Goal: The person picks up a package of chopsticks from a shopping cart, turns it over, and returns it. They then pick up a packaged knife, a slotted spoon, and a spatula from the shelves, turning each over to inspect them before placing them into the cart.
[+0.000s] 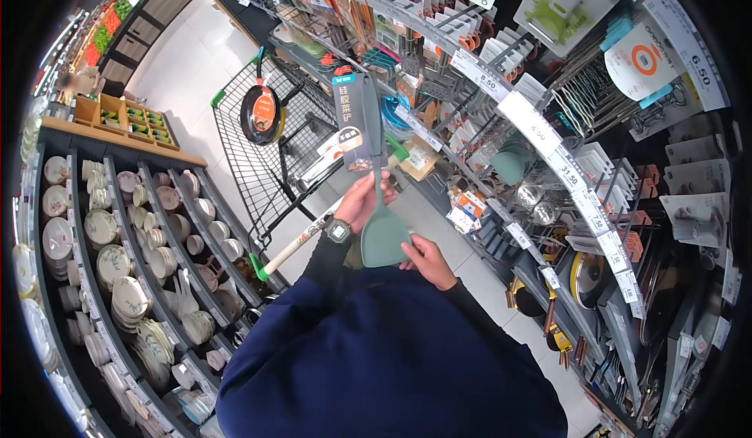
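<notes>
A grey-green silicone spatula (pixel 383 233) is held in front of my body, its wide blade down and its handle pointing away. Fixed along the handle is a dark cardboard tag (pixel 352 121) with Chinese lettering. My left hand (pixel 360 201), a watch on its wrist, closes round the neck of the spatula near the tag's lower end. At the blade's lower right edge, my right hand (pixel 428 260) pinches it, with the thumb on the front face and the other fingers partly hidden behind.
A wire shopping cart (pixel 254 175) stands ahead, with a labelled frying pan (pixel 261 114) in it and its handle bar (pixel 301 238) near my left arm. Shelves of bowls and plates (pixel 129 301) line the left. To the right, racks of hanging kitchen tools carry price tags (pixel 540 128).
</notes>
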Demonstrator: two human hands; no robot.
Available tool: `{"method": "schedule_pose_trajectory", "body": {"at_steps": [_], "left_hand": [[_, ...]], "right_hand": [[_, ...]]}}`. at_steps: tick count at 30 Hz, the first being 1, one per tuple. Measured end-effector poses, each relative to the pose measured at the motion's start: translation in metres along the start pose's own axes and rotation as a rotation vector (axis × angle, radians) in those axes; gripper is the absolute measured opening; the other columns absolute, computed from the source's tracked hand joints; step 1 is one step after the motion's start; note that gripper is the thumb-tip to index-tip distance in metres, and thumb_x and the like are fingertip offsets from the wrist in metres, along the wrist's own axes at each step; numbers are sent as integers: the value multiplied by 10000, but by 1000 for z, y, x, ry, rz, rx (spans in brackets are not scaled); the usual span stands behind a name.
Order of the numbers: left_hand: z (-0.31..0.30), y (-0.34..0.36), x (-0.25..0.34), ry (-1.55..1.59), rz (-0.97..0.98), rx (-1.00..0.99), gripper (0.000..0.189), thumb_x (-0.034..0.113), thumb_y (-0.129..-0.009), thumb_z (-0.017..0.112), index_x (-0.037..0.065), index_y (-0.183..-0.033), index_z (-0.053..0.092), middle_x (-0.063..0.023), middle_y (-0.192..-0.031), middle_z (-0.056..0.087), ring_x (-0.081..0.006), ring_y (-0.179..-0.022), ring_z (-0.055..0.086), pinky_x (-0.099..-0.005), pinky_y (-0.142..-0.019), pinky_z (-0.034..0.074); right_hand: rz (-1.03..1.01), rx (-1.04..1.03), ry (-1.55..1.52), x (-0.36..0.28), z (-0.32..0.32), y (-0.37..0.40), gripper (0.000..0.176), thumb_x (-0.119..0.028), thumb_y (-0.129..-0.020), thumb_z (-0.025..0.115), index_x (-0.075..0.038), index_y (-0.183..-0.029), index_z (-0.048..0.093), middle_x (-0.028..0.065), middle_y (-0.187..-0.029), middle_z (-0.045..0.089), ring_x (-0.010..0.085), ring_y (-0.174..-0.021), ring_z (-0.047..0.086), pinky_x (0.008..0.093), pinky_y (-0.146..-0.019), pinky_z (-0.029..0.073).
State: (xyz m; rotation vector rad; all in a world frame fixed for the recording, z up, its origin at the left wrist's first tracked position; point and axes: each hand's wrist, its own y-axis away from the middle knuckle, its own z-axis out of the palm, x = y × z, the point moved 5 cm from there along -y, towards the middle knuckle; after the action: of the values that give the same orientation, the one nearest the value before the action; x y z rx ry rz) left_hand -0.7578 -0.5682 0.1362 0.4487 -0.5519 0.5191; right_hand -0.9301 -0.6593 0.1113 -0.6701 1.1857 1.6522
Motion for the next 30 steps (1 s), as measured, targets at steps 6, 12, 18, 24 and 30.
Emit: {"method": "schedule_pose_trajectory", "body": {"at_steps": [6,12,18,24,30], "left_hand": [[-7,-6,-2,-16,-19,18,275,308,-1021,497,71,-1144,564,16,-921,559,-139,-931,540,-352,-906,477],[-8,-8,-10,38,-26,13,212,233,-999,549,64,-1126,563,-13,-980,611,-124,-876,609,-313,-780,549],[-3,-10,-10,-6,-41,107,214,219,-1011,530,47,-1137,542,-32,-985,624,-125,-806,633,-302,-786,575],[3,-9,-16,-105,-40,184,247,212,-1012,528,25,-1171,557,-58,-1031,663,-141,-868,666,-304,-812,574],[12,-4,-22,-68,-65,153,321,213,-1015,514,-6,-1244,563,-133,-1164,663,-199,-993,674,-325,-883,561]], "right_hand": [[-221,242,394,-4,-5,-2,235,-205,-1007,535,4,-1111,564,71,-964,656,199,-915,659,317,-799,516],[-259,257,156,-17,-10,5,348,-239,-1053,398,-9,-1273,539,122,-1271,582,196,-1205,530,330,-1014,400],[-174,147,-69,-12,-6,12,301,-192,-1022,514,25,-1227,557,63,-1115,612,99,-1035,565,240,-906,430],[-214,197,-37,8,-13,8,244,-119,-988,563,26,-1184,568,36,-1049,631,81,-948,587,236,-819,483],[-208,227,-104,14,-19,13,225,-107,-990,554,35,-1165,567,46,-1050,643,87,-948,600,259,-815,509]]}}
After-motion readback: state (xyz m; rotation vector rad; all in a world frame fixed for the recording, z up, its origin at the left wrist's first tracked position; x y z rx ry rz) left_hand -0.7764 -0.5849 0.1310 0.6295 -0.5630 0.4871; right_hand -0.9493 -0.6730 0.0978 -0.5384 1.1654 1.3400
